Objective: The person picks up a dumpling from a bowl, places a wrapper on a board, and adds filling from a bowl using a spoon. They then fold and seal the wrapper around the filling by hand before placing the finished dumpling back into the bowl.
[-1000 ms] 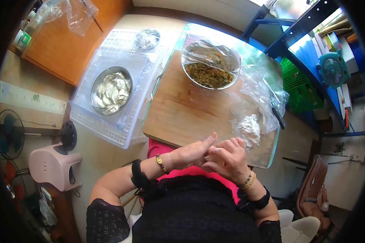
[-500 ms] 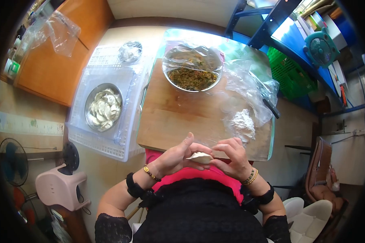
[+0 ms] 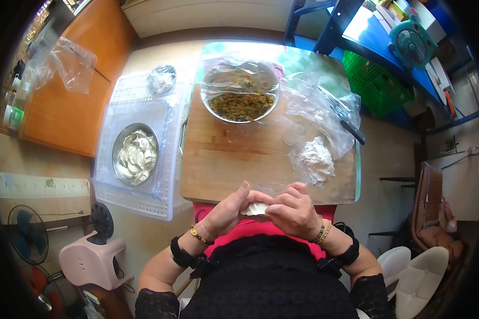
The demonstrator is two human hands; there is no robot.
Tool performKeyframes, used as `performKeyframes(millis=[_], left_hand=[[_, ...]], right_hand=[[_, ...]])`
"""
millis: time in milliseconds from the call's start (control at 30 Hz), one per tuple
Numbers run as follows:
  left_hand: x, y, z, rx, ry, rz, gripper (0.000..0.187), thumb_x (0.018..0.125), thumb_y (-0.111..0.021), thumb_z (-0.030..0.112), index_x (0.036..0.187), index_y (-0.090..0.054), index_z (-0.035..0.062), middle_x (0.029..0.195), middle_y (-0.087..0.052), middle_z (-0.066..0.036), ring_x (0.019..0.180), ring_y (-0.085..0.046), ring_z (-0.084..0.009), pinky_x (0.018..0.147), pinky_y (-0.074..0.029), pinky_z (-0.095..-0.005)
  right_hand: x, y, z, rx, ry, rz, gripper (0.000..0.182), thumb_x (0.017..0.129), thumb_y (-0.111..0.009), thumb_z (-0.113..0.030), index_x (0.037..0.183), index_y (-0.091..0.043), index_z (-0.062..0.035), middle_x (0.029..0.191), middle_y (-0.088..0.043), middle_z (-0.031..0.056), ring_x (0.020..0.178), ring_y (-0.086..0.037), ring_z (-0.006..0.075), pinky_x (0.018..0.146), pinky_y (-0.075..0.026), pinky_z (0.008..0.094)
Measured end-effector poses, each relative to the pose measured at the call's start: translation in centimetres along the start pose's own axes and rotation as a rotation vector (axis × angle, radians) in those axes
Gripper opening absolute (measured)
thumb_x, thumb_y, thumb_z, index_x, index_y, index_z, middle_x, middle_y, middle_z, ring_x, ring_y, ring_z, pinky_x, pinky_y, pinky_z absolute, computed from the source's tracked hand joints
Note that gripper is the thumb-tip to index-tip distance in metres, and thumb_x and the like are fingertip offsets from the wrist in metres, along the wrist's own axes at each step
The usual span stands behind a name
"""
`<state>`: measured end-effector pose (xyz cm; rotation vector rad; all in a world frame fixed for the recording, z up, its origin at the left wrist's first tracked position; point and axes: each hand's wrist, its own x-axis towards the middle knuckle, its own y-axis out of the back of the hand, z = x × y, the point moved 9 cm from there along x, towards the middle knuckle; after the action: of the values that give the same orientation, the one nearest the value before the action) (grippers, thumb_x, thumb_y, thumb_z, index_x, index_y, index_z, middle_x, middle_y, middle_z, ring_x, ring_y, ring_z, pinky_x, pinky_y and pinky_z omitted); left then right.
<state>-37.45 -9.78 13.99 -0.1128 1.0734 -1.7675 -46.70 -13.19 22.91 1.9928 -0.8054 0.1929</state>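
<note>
Between my two hands, just off the near edge of the wooden board point(image 3: 223, 170), is a white dumpling point(image 3: 255, 209). My left hand point(image 3: 230, 208) cradles it from below and the side, thumb raised. Fingers of my right hand point(image 3: 291, 209) pinch its right end. On the board's far side stands a metal bowl of chopped filling point(image 3: 242, 107), partly under clear plastic wrap. To the right lies a heap of white flour point(image 3: 317, 160) on plastic. A steel bowl point(image 3: 115, 169) full of finished dumplings point(image 3: 137, 156) sits at the left on a plastic-covered tray.
A black-handled utensil point(image 3: 351, 130) lies on crumpled plastic point(image 3: 314, 98) at the board's right. The white perforated tray point(image 3: 165, 204) is beside the board. A pink stool point(image 3: 90, 260), an orange cabinet point(image 3: 64, 111) and a green crate point(image 3: 375, 87) stand around.
My right hand's fingers have curled in and closed on the dumpling's right end, covering more of it. My left hand still supports it. The camera view has shifted slightly.
</note>
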Motion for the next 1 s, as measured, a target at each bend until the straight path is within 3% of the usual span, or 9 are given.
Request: performKeyframes(millis=[233,400,567,633,667,733,867,1000], left_hand=[[0.0,0.6,-0.2,-0.171,-0.017,-0.022,0.072,0.101,-0.02,0.056,0.124,-0.053,-0.0033,0.126,-0.057,-0.019,0.115,-0.058,-0.0259,0.102,-0.044,-0.0415],[0.1,1.3,-0.3,-0.174,-0.019,0.015,0.071,0.101,-0.02,0.056,0.123,-0.054,-0.0021,0.124,-0.059,-0.019,0.114,-0.059,-0.0268,0.101,-0.045,-0.042],[0.1,1.1,-0.2,-0.197,-0.032,0.011,0.067,0.101,-0.024,0.055,0.123,-0.054,-0.0018,0.123,-0.059,-0.018,0.112,-0.06,-0.0267,0.099,-0.047,-0.0411],[0.1,1.2,0.1,-0.138,-0.069,0.001,0.051,0.102,-0.04,0.042,0.123,-0.054,-0.0017,0.121,-0.06,-0.016,0.111,-0.06,-0.0235,0.097,-0.049,-0.0383],[0.1,1.1,0.1,-0.137,-0.07,0.003,0.051,0.102,-0.04,0.042,0.123,-0.054,-0.0017,0.121,-0.06,-0.016,0.111,-0.06,-0.0235,0.097,-0.049,-0.0383],[0.1,1.1,0.2,0.035,-0.101,0.069,0.036,0.097,-0.056,0.024,0.122,-0.055,-0.0011,0.118,-0.062,-0.017,0.106,-0.062,-0.0223,0.092,-0.052,-0.0359],[0.3,1.7,-0.2,0.321,-0.016,0.147,0.035,0.091,-0.065,0.013,0.121,-0.054,-0.0012,0.106,-0.066,-0.01,0.093,-0.066,-0.0174,0.085,-0.055,-0.032],[0.9,1.9,-1.6,0.174,-0.049,0.047,0.034,0.091,-0.065,0.013,0.122,-0.054,0.001,0.106,-0.064,-0.009,0.092,-0.065,-0.0154,0.081,-0.056,-0.0307]], right_hand=[[-1.2,0.9,1.7,0.033,-0.151,-0.007,0.048,0.07,-0.082,-0.029,0.107,-0.06,-0.0097,0.099,-0.063,0.0069,0.086,-0.058,0.0244,0.083,-0.04,0.0387],[-2.3,0.0,2.8,0.024,-0.241,-0.082,0.033,0.075,-0.077,-0.027,0.101,-0.063,-0.0115,0.092,-0.065,0.0044,0.087,-0.062,0.0213,0.085,-0.04,0.0379],[-2.1,-0.7,2.7,0.035,-0.206,-0.074,0.013,0.081,-0.072,-0.017,0.084,-0.062,-0.0098,0.077,-0.063,0.0023,0.073,-0.061,0.0192,0.081,-0.042,0.037],[-1.8,-0.5,2.4,0.03,-0.188,-0.05,0.011,0.081,-0.071,-0.015,0.082,-0.061,-0.0095,0.075,-0.063,0.0023,0.071,-0.061,0.0191,0.08,-0.042,0.0369],[-1.7,-0.3,2.3,0.025,-0.169,-0.029,0.01,0.081,-0.07,-0.013,0.08,-0.061,-0.0092,0.073,-0.062,0.0022,0.069,-0.06,0.0189,0.078,-0.043,0.0368],[-1.7,-0.4,2.3,0.019,-0.159,-0.032,0.01,0.08,-0.071,-0.014,0.081,-0.061,-0.0095,0.073,-0.062,0.0023,0.07,-0.06,0.0191,0.078,-0.043,0.0372],[-1.8,-0.7,2.7,-0.035,-0.185,-0.074,0.013,0.078,-0.073,-0.016,0.082,-0.061,-0.0107,0.074,-0.061,0.0023,0.07,-0.06,0.0201,0.078,-0.043,0.0381],[-1.2,-0.6,2.9,0.004,-0.237,-0.059,0.017,0.075,-0.075,-0.018,0.082,-0.06,-0.0111,0.075,-0.063,0.0039,0.067,-0.059,0.0226,0.074,-0.04,0.0379]])
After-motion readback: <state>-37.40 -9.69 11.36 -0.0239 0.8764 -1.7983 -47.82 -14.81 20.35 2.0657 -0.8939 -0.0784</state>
